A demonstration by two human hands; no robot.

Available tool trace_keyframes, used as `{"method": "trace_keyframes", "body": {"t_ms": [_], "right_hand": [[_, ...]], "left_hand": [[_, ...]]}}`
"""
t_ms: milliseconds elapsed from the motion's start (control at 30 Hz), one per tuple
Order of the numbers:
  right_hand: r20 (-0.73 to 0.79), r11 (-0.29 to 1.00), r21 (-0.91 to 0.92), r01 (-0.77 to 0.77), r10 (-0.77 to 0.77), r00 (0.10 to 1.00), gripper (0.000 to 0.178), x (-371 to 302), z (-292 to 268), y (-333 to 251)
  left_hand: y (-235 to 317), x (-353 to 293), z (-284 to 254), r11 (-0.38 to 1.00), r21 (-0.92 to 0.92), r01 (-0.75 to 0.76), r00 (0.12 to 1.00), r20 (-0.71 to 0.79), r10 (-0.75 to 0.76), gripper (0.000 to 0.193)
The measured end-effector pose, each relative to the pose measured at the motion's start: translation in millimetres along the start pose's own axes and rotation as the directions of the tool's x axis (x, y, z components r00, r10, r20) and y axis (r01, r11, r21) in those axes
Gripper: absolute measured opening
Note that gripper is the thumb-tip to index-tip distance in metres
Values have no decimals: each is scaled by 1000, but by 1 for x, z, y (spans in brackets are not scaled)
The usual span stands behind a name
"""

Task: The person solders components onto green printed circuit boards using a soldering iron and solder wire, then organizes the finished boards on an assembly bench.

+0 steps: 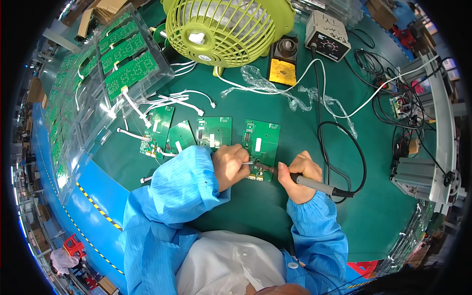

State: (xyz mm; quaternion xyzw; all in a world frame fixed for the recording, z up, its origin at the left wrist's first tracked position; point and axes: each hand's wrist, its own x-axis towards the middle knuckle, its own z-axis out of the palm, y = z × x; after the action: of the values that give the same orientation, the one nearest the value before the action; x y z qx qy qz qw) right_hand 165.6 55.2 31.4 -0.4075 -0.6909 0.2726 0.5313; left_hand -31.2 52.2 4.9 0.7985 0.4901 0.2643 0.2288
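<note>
My right hand (302,178) is closed round the grey handle of a soldering iron (317,185), its tip pointing left onto the lower part of a green circuit board (266,142). My left hand (230,166) is pinched at that board's lower left edge, on a thin white wire (248,162) whose end lies close to the iron tip. Fingers hide most of the wire. Left of this board lies a second green board (214,129), partly covered by my left hand. Two more boards, one with white connector leads (132,133), lie beyond my left sleeve.
A green fan (221,34) stands at the back. Beside it are a soldering stand with yellow sponge (282,72) and a soldering station (328,35). Clear trays of boards (130,73) fill the left. The iron's black cord (365,162) loops right; a metal frame (437,137) stands there.
</note>
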Motion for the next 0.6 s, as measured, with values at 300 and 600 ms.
{"method": "trace_keyframes", "body": {"t_ms": [300,600], "right_hand": [[-138,1000,-30,7,-11,990,23,0,-8,2],[-200,1000,-17,5,-8,980,25,1,-9,12]], "left_hand": [[0,0,5,999,-16,-41,998,-44,40,11],[11,4,-10,980,155,-129,992,23,127,8]]}}
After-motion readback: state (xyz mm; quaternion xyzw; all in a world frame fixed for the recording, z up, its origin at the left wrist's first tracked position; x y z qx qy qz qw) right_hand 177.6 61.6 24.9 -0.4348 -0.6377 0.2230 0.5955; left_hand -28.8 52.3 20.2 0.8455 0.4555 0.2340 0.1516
